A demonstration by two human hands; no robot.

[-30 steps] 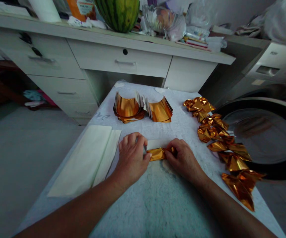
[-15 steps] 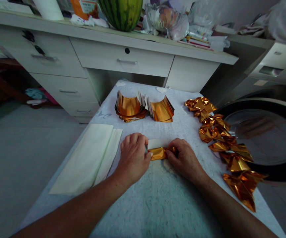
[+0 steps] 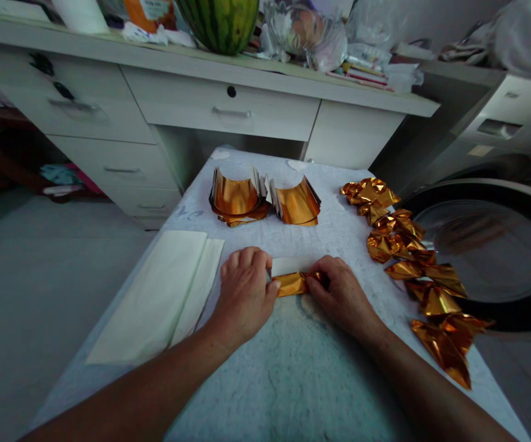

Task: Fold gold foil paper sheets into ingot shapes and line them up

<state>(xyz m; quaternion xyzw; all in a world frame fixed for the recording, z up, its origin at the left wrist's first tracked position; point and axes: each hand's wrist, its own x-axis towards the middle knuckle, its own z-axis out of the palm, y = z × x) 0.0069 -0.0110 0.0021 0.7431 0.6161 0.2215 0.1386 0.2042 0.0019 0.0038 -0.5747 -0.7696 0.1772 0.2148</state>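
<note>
A gold foil paper (image 3: 291,284), partly folded or rolled with a white strip (image 3: 289,265) showing along its far side, lies on the cloth-covered table between my hands. My left hand (image 3: 247,285) grips its left end, thumb at the near edge and fingers curled beyond it. At the right end, my right hand (image 3: 341,291) pinches the foil, which looks crumpled under the thumb and fingers. Just beyond are two stacks of curved gold foil sheets, a left stack (image 3: 236,196) and a right stack (image 3: 298,205). My fingers hide both ends of the foil.
Several folded gold foil pieces (image 3: 442,347) run along the table's right side. White paper sheets (image 3: 155,294) lie left of my left hand. Behind the table stands a drawer cabinet (image 3: 228,110) with a watermelon (image 3: 221,24) on top. A front-loading washing machine (image 3: 490,245) is at the right.
Both hands keep their hold on the foil in nearly the same pose. The whole view has shifted slightly, with the scene sitting a little further left.
</note>
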